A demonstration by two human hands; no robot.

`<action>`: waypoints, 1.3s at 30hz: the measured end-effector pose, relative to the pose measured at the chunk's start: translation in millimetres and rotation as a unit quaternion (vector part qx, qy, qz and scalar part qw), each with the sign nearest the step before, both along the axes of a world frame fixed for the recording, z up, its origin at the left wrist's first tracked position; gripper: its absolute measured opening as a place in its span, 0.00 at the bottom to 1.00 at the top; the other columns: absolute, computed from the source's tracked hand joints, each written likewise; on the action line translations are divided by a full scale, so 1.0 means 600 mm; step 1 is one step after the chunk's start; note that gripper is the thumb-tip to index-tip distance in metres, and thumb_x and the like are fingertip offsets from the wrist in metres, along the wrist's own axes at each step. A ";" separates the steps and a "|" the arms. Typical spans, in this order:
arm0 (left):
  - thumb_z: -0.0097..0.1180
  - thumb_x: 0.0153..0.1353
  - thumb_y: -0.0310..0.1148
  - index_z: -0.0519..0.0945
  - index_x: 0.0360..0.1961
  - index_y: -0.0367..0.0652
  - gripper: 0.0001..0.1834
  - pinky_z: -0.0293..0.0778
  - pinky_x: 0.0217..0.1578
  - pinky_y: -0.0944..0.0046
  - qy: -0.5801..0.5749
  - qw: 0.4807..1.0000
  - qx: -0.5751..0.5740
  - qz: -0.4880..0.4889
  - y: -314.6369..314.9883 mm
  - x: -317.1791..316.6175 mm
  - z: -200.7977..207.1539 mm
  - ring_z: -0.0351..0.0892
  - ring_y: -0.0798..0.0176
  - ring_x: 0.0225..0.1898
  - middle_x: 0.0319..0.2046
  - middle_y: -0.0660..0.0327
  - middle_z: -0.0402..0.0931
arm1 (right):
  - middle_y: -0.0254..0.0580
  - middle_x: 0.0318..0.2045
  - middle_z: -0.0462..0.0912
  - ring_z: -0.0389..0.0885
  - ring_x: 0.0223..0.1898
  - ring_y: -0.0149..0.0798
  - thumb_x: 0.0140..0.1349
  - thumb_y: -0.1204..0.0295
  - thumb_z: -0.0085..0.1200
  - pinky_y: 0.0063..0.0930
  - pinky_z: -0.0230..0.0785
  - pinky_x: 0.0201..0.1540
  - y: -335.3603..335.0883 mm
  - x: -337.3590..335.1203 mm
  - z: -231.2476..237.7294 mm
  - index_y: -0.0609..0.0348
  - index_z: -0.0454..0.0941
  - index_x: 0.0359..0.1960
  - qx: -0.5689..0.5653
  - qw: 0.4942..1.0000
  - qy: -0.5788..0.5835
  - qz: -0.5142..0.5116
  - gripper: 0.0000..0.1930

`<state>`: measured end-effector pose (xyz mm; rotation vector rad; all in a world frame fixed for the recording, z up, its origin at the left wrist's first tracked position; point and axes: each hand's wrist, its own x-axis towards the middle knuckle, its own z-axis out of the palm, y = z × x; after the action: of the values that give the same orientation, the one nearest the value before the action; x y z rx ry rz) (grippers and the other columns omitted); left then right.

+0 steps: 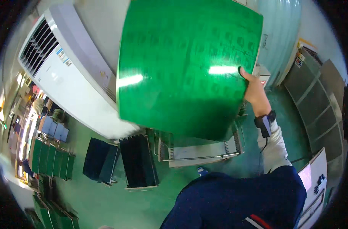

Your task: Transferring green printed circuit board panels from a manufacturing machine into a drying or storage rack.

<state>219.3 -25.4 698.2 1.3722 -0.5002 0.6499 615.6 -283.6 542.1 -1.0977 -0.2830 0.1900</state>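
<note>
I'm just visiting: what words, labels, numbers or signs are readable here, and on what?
None can be read.
Blue-and-white stickers on the white air conditioner: too small.
Label on the grey panelled unit: too blurred.
Green sheet in the right hand: faint repeated marks, no legible words.

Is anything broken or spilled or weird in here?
Nothing clearly looks broken or spilled. The green panel in the person's right hand has bright streaks, which look like reflected light. The tall white air conditioner leans in the picture, probably only because of the camera's angle and its wide, bending lens.
</note>
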 end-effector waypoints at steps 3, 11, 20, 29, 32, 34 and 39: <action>0.59 0.59 0.36 0.72 0.27 0.43 0.11 0.67 0.28 0.63 0.007 1.000 0.006 0.002 -0.009 0.007 0.010 0.68 0.62 0.29 0.28 0.62 0.70 | 0.48 0.54 0.77 0.76 0.55 0.43 0.71 0.69 0.46 0.39 0.67 0.61 0.012 0.034 -0.049 0.69 0.68 0.58 0.170 0.972 0.045 0.153 0.19; 0.60 0.58 0.35 0.72 0.26 0.43 0.11 0.67 0.26 0.62 0.027 0.999 0.011 0.024 -0.033 0.027 0.022 0.68 0.61 0.27 0.26 0.61 0.70 | 0.44 0.35 0.81 0.83 0.37 0.42 0.63 0.75 0.55 0.34 0.76 0.41 0.049 0.103 -0.208 0.61 0.75 0.38 0.179 0.968 0.158 0.077 0.06; 0.62 0.57 0.33 0.71 0.24 0.43 0.12 0.67 0.23 0.62 0.070 0.995 0.018 0.073 -0.064 0.047 0.043 0.68 0.61 0.24 0.24 0.60 0.70 | 0.46 0.42 0.80 0.79 0.45 0.44 0.63 0.73 0.56 0.38 0.74 0.51 0.102 0.120 -0.268 0.63 0.75 0.42 0.202 0.936 0.286 0.030 0.08; 0.61 0.56 0.30 0.71 0.21 0.43 0.12 0.68 0.20 0.61 0.180 0.972 0.023 0.148 -0.090 0.076 0.068 0.69 0.61 0.22 0.22 0.60 0.70 | 0.43 0.36 0.79 0.76 0.42 0.43 0.63 0.72 0.56 0.43 0.66 0.54 0.142 0.207 -0.350 0.58 0.74 0.35 0.189 0.934 0.302 0.012 0.05; 0.59 0.57 0.28 0.71 0.21 0.43 0.11 0.68 0.19 0.61 0.078 0.990 0.041 0.106 -0.063 0.093 0.049 0.68 0.62 0.21 0.20 0.61 0.69 | 0.41 0.35 0.77 0.75 0.40 0.42 0.63 0.71 0.56 0.46 0.65 0.56 0.161 0.216 -0.358 0.57 0.74 0.35 0.183 0.939 0.290 -0.005 0.05; 0.58 0.59 0.27 0.71 0.22 0.43 0.11 0.67 0.19 0.60 0.064 0.997 0.011 -0.048 -0.038 0.111 0.048 0.68 0.64 0.21 0.21 0.61 0.69 | 0.43 0.36 0.77 0.75 0.40 0.43 0.64 0.70 0.56 0.45 0.67 0.56 0.168 0.208 -0.341 0.57 0.73 0.36 0.182 0.935 0.302 0.020 0.06; 0.58 0.59 0.28 0.72 0.23 0.42 0.10 0.67 0.19 0.61 -0.006 1.000 0.006 0.007 -0.033 0.159 0.017 0.68 0.64 0.21 0.21 0.61 0.69 | 0.46 0.39 0.77 0.77 0.43 0.45 0.65 0.69 0.54 0.41 0.74 0.53 0.166 0.242 -0.358 0.60 0.70 0.40 0.139 0.931 0.325 0.092 0.09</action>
<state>315.0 -45.0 708.2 1.3851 -0.5061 0.6684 760.7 -183.9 327.1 -0.6749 0.1826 0.6455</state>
